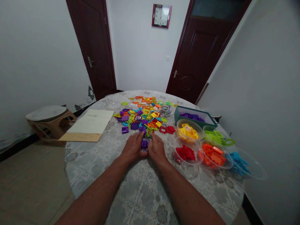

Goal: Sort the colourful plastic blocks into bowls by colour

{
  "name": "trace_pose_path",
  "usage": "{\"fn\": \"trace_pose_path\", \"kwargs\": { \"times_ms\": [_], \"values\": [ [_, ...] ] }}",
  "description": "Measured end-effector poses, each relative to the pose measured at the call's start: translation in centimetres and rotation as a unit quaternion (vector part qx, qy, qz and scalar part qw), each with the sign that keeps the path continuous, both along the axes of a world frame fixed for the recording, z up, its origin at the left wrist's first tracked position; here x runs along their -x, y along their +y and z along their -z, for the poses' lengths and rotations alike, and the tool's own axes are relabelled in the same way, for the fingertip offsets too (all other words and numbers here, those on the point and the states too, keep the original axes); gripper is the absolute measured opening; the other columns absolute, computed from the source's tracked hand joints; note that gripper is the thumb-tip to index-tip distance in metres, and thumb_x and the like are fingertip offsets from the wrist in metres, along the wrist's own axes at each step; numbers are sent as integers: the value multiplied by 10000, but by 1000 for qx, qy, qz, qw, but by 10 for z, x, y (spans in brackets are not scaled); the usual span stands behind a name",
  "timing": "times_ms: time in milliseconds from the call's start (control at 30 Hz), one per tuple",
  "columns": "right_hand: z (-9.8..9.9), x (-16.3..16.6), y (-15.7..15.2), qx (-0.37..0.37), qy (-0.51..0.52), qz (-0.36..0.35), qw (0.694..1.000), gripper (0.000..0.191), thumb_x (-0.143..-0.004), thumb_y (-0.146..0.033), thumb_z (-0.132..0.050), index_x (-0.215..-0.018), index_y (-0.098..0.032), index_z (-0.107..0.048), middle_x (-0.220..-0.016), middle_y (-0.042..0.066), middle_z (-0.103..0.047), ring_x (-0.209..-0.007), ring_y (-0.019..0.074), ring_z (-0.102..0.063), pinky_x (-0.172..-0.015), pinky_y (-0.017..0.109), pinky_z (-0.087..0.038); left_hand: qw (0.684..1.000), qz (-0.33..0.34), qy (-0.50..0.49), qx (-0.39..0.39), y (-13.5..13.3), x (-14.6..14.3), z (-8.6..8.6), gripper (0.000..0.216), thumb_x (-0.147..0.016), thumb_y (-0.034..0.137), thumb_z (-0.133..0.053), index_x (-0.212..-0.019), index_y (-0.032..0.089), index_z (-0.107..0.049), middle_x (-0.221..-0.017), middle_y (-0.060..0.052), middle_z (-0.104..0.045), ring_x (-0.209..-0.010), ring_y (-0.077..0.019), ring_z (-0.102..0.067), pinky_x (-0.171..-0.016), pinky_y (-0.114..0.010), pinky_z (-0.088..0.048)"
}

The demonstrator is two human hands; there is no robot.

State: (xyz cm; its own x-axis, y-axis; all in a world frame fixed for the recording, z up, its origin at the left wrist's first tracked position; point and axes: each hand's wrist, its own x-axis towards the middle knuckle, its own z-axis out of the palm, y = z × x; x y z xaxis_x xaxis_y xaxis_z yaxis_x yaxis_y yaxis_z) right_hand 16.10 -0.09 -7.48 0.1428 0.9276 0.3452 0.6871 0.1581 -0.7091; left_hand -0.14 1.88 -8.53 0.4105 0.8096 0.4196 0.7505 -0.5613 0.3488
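My left hand (133, 145) and my right hand (156, 147) are close together near the middle of the table, fingers curled inward around purple plastic building pieces (144, 144). The left fingers pass under and beside these pieces, and the right hand closes on them from the other side. Exact fingertip contact is partly hidden. Just beyond my fingers spreads a loose pile of mixed-colour gear and connector pieces (146, 113). A separate purple connector (125, 130) lies left of the pile, and red gears (170, 129) lie at its right edge.
Clear bowls on the right hold yellow pieces (188, 131), red pieces (186, 153), orange pieces (213, 155), green pieces (215, 137) and blue pieces (239, 163). Behind them a green box (212, 124) contains purple pieces. Paper (90, 120) overlaps the table's left edge, near a stool (47, 113).
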Motion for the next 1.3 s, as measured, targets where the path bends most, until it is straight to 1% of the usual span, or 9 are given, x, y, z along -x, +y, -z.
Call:
{"fn": "trace_pose_path", "kwargs": {
  "times_ms": [133, 333, 533, 667, 767, 867, 1000, 1100, 1300],
  "values": [
    [-2, -12, 1, -12, 116, 9, 993, 427, -951, -222, -405, -1224, -138, -723, -1267, 136, -732, -1227, 233, -651, -1129, 359, -447, 999, 20, 14, 48, -8, -1, -11, 1197, -606, 629, -919, -1604, 222, -398, -1509, -212, -563, -1420, -423, -503, -1237, -623, -274],
    [0, -20, 3, -15, 207, 31, 978, 477, -928, -289, -379, -1216, -144, -731, -1233, 117, -762, -1177, 240, -688, -1061, 379, -509, 997, 18, 37, 61, -15, -3, -20, 1199, -538, 666, -945, -1573, 275, -483, -1508, -185, -569, -1425, -415, -489, -1245, -616, -230],
    [1, -22, 7, -21, 279, 3, 960, 433, -866, -298, -442, -1128, -163, -760, -1152, 101, -788, -1120, 250, -712, -1039, 397, -524, 997, 18, 58, 36, -17, -4, -20, 924, -601, 704, -901, -1401, 298, -681, -1474, -172, -595, -1375, -407, -523, -1212, -604, -275],
    [0, -25, 8, -16, 285, 7, 958, 425, -861, -295, -443, -1114, -158, -756, -1138, 106, -784, -1092, 254, -716, -1011, 402, -536, 998, 24, 42, 30, -15, -3, -21, 620, -760, 605, -843, -1293, 302, -746, -1358, -143, -664, -1288, -365, -578, -1155, -558, -357],
    [-4, -27, 3, -34, 210, -2, 977, 419, -878, -251, -431, -1136, -160, -748, -1185, 114, -761, -1164, 256, -674, -1077, 412, -486, 999, 30, 15, 29, -12, -1, -23, 403, -857, 496, -783, -1207, 296, -768, -1241, -114, -707, -1195, -317, -617, -1087, -495, -423],
    [-7, -27, -6, -53, 2, -13, 999, 413, -906, -201, -438, -1191, -144, -731, -1262, 145, -710, -1257, 270, -599, -1156, 426, -403, 1000, 17, 7, 25, -11, 0, -23, 308, -893, 383, -735, -1179, 272, -758, -1163, -104, -719, -1139, -301, -625, -1032, -462, -454],
    [-7, -23, -20, 8, -187, -12, 982, 522, -925, -327, -599, -1417, -155, -628, -1340, 186, -647, -1285, 337, -555, -1144, 477, -394, 999, -31, 13, 37, -12, -1, -21, 272, -911, 270, -648, -1171, 269, -728, -1127, -102, -718, -1105, -301, -628, -977, -444, -472],
    [-5, -16, -28, 21, -236, -26, 971, 596, -931, -384, -644, -1479, -162, -574, -1384, 198, -610, -1316, 357, -520, -1163, 502, -361, 998, -53, 5, 39, -11, -1, -19, 288, -923, 226, -591, -1191, 259, -690, -1111, -96, -722, -1078, -294, -640, -967, -426, -478],
    [-5, -2, -36, -18, -241, -32, 970, 447, -974, -410, -635, -1354, -175, -645, -1366, 179, -578, -1284, 333, -491, -1128, 484, -369, 996, -82, -30, 28, -10, -1, -16, 247, -945, 248, -547, -1169, 247, -651, -1103, -88, -727, -1078, -275, -655, -976, -397, -502]
  ]
}}
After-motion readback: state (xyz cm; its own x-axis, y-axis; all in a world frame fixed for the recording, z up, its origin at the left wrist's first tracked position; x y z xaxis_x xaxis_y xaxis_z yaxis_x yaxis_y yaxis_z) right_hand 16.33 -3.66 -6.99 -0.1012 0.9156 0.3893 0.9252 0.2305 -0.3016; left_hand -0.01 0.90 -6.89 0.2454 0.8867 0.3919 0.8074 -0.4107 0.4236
